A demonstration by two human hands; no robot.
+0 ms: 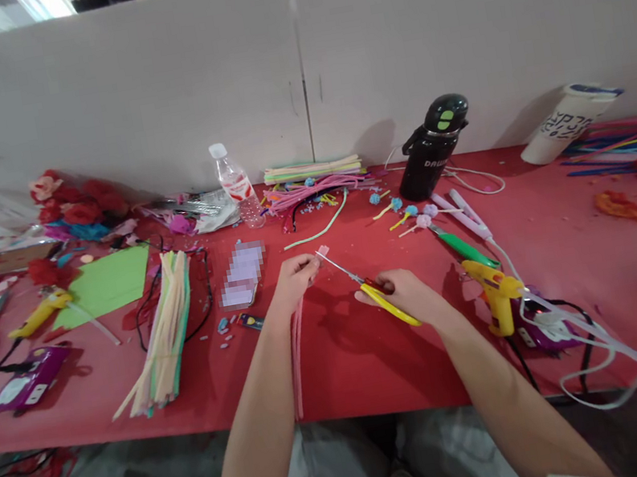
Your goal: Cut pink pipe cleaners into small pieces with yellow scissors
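Surface: a red table (375,359), flat and matt, littered with small cuttings. The reference point is the black flask (433,148), which is glossy and cylindrical with a domed lid and stands upright by the white partition (147,88).

Left hand (294,275): located left of the flask and nearer the person. The fingers are closed together around the upper ends of a few pink pipe cleaners (297,356). These are thin, fuzzy stems that hang straight down from the fist, past the table edge. A short pink tip stands clear above the fingers.

Right hand (410,294): below the flask, slightly to its left and close to the person. The fingers are curled tight through the yellow plastic handles of the scissors (371,292). The slim metal blades point up and left, away from the flask, and end at the pink tip. The blades look nearly together. It cannot be told whether they pinch the tip.

Surroundings:
- A yellow glue gun (495,292) with a hard plastic body stands just right of the right hand, below the flask.
- A clear plastic bottle (236,183) leans well left of the flask.
- Farther left lie a long bundle of pale strips (166,329) and a flat green sheet (109,283).
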